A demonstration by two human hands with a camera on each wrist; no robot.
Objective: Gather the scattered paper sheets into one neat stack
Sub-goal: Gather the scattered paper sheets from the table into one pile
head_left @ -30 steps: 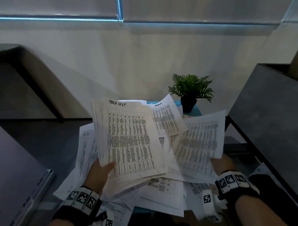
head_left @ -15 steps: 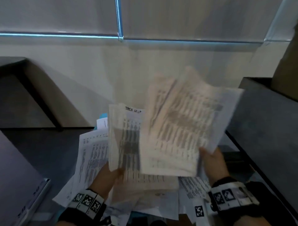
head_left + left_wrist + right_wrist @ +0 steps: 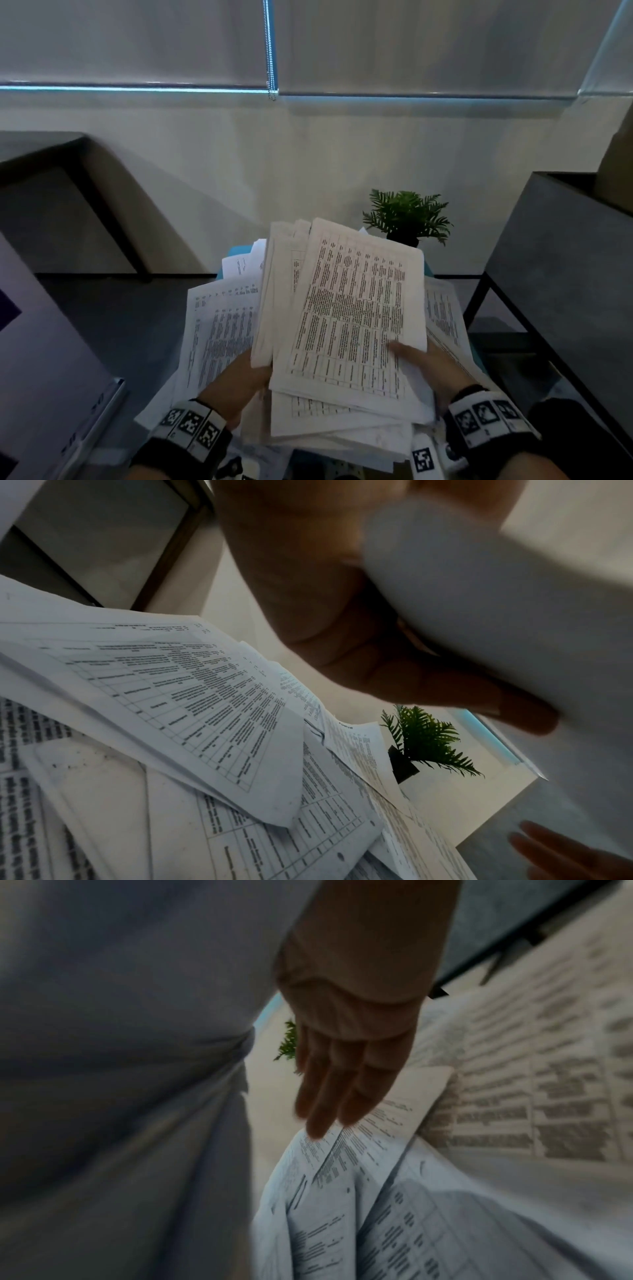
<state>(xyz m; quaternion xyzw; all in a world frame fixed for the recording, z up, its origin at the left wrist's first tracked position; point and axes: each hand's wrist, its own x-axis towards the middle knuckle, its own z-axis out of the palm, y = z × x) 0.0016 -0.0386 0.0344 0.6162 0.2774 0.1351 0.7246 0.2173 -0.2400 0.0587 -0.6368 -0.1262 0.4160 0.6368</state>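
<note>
Both hands are up off the table with a thick bundle of papers (image 3: 346, 308) held between them, its printed tables facing the head camera and its edges fanned and uneven, far from squared. The left hand (image 3: 239, 380) grips the bundle's lower left corner, and the left wrist view shows its fingers (image 3: 428, 685) curled round underneath the blurred white sheets. The right hand (image 3: 431, 363) is on the lower right edge: its thumb lies flat on the top page, while the right wrist view shows the fingers (image 3: 329, 1085) straight and together behind the sheets, so it supports rather than clutches. Below the lifted bundle, loose sheets (image 3: 219, 329) lie scattered on the table, overlapping at all angles, one big page sticking out to the left and more (image 3: 445, 318) poking out on the right. The same loose pages (image 3: 192, 696) fill the left wrist view, curling over each other. A sliver of the blue table (image 3: 239, 250) peeks out just beyond the papers. At the far right corner stands a small green plant (image 3: 407, 216) in a dark pot, upright, just behind the bundle's top edge. A dark grey shelf (image 3: 565, 274) stands to the right, and a pale wall (image 3: 308, 154) runs behind it all.
</note>
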